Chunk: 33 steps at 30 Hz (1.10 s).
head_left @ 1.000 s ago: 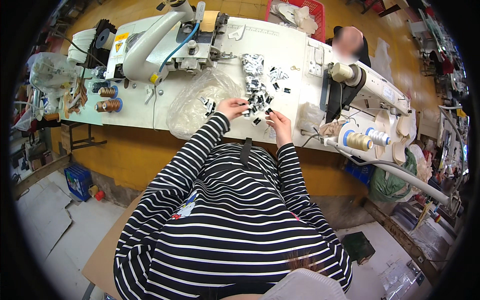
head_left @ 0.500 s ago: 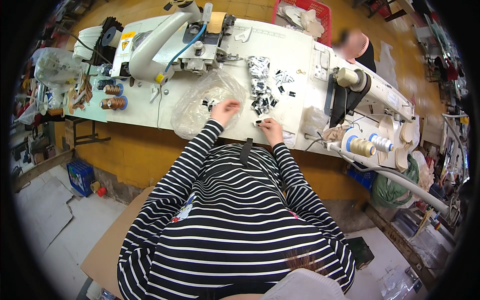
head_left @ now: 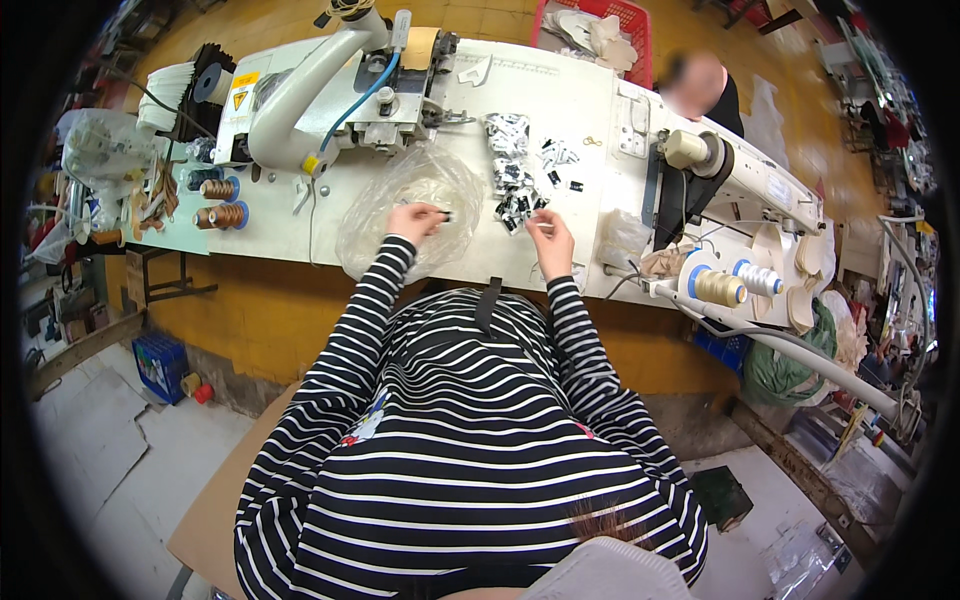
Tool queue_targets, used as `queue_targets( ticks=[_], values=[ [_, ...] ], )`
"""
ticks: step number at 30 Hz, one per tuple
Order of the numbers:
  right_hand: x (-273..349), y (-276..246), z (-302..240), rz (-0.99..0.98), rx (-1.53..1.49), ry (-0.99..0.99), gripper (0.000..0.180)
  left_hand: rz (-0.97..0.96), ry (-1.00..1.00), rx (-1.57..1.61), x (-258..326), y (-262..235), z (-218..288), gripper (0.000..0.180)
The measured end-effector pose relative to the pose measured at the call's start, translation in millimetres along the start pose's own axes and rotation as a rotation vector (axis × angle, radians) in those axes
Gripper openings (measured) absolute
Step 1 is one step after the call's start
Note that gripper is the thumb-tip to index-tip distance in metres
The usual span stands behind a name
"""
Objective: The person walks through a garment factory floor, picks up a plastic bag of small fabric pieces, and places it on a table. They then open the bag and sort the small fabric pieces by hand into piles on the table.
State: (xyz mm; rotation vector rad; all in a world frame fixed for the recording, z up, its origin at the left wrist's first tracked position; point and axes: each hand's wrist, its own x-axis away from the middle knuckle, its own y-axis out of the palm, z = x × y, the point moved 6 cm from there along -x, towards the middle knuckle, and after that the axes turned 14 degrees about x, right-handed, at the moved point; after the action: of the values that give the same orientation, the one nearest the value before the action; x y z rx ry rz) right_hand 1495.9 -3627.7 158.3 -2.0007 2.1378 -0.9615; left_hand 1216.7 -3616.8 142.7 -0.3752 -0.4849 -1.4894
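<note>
My left hand (head_left: 415, 222) is closed on a small black piece (head_left: 446, 216) and hovers over the clear plastic bag (head_left: 365, 225) that lies open on the white table. My right hand (head_left: 550, 245) is at the lower right edge of a pile of small black-and-white pieces (head_left: 516, 207). Its thumb and fingers are pinched together, but what they hold is too small to make out. Behind the pile lies a clear packet of similar pieces (head_left: 507, 135). Several loose ones (head_left: 557, 153) are scattered to its right.
A sewing machine (head_left: 290, 120) stands on the left, with brown thread spools (head_left: 222, 215) beside it. Another machine (head_left: 750, 185) and more thread cones (head_left: 718, 286) are on the right. Beyond the table are a red crate (head_left: 640, 45) and another person (head_left: 700, 85).
My left hand has moved left, and a black piece now shows at its fingertips. My right hand, earlier holding a black-and-white piece near the table's front edge, has moved forward to the pile.
</note>
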Motion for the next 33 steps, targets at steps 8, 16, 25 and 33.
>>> queue_targets(
  ticks=[8, 16, 25, 33],
  values=[
    [-41.8, 14.6, 35.0, 0.11, 0.235, 0.076, 0.029, 0.186, 0.171, -0.342, 8.4, -38.1, 11.3, 0.033],
    [0.7, -9.4, 36.8, 0.002, -0.363, 0.094, 0.02, -0.38, 0.038, 0.11, -4.3, 96.1, 1.9, 0.031],
    [19.0, -7.8, 24.3, -0.069, -0.507, 0.093, 0.03, -0.446, -0.073, -0.067, -29.1, 164.6, -33.8, 0.021],
    [17.5, -14.7, 41.7, -0.023, -0.596, 0.25, 0.021, -0.254, -0.245, 0.24, -29.1, 139.7, -20.0, 0.019]
  ],
)
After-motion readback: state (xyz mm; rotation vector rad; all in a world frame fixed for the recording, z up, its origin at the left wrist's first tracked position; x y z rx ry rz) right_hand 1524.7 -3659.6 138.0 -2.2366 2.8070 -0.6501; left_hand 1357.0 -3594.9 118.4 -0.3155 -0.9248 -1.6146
